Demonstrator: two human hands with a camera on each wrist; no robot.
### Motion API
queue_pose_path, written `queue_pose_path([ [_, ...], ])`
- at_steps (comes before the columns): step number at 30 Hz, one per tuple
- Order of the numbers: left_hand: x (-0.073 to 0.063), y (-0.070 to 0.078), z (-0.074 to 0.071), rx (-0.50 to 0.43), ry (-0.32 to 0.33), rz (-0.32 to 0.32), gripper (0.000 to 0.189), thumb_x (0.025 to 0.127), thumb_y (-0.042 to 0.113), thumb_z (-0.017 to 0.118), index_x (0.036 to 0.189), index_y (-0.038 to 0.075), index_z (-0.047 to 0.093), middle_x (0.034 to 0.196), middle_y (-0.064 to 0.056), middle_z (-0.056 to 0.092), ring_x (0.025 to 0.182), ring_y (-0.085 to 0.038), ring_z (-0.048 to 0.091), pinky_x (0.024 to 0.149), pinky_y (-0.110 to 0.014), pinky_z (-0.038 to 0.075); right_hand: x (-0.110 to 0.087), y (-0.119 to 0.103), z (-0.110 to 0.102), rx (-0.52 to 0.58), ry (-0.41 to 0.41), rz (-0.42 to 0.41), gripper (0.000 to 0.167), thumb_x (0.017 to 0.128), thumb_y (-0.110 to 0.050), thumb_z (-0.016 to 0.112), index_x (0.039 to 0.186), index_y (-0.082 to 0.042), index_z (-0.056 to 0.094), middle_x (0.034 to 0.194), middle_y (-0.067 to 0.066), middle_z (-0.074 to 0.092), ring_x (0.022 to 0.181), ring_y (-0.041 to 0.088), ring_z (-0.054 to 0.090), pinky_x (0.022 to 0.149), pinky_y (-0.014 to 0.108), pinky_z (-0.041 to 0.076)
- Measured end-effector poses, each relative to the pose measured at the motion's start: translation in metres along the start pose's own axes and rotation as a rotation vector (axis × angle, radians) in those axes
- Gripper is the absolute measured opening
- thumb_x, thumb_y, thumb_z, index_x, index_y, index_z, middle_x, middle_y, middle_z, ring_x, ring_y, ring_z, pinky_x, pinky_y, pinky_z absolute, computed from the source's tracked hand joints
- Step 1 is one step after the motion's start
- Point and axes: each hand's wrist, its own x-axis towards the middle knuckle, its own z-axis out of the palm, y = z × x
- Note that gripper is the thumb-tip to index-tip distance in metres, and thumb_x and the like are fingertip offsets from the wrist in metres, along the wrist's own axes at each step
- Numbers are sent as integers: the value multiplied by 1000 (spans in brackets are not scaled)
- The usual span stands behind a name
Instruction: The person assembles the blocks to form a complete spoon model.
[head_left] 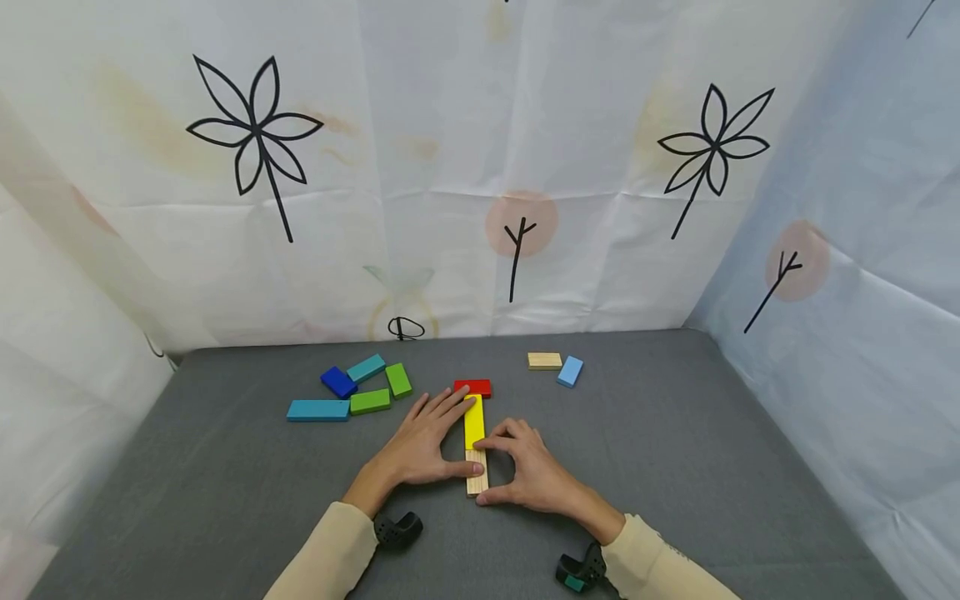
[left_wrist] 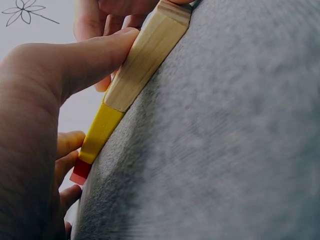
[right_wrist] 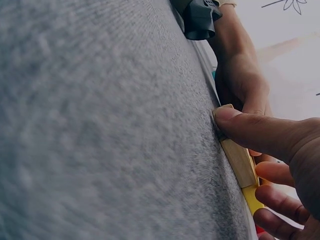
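Note:
A red block (head_left: 482,387) lies crosswise at the far end of a yellow block (head_left: 473,423), and a plain wooden block (head_left: 475,487) continues the line toward me. My left hand (head_left: 422,446) reaches in from the left with its fingers extended. Its fingertips touch the far part of the yellow block near the red one, while its thumb (left_wrist: 117,45) presses the wooden block's side. From the right, my right hand (head_left: 536,473) holds the wooden block, its thumb (right_wrist: 232,117) at the near end and its index finger by the joint with the yellow block.
To the left lie two teal blocks (head_left: 318,410), a dark blue block (head_left: 339,382) and two green blocks (head_left: 370,402). Another plain wooden block (head_left: 544,361) and a light blue block (head_left: 570,372) lie at the back right. Fabric walls (head_left: 450,167) enclose the grey table (head_left: 675,467).

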Motion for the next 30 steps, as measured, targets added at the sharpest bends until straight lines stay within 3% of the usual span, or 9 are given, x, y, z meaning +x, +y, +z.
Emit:
queue_pose_path([
  [10,2,-1,0,21,7,-4,101,83,76,60,161,19,32,169,1,19,155,-28,16,122,-58,3,1,1,-4,-8,-14,0,66,74,-39,92,130,-13,69,117,-2,54,108,17,44,92,47,35],
  [17,2,-2,2,19,13,-13,101,83,78,58,162,22,30,169,3,18,155,-26,15,123,-57,2,1,11,-27,-1,21,2,71,74,-35,93,134,-9,66,119,8,56,110,24,46,94,53,37],
  [21,3,-3,2,11,1,-30,102,82,80,58,162,24,29,169,5,17,155,-25,15,123,-56,1,3,24,-46,16,105,53,67,79,-32,90,134,-5,65,119,13,57,111,33,52,94,56,42],
  [25,3,-4,3,6,-6,-31,101,82,79,58,163,25,27,169,5,16,155,-25,14,123,-55,0,8,43,-61,6,239,139,60,83,-25,86,134,-2,64,118,17,57,110,38,55,90,57,47],
  [30,3,-6,5,4,11,-11,100,83,78,58,162,23,30,169,4,17,155,-25,16,122,-56,1,15,68,-74,-6,393,251,61,86,-19,83,138,0,60,129,25,50,113,42,48,88,58,42],
])
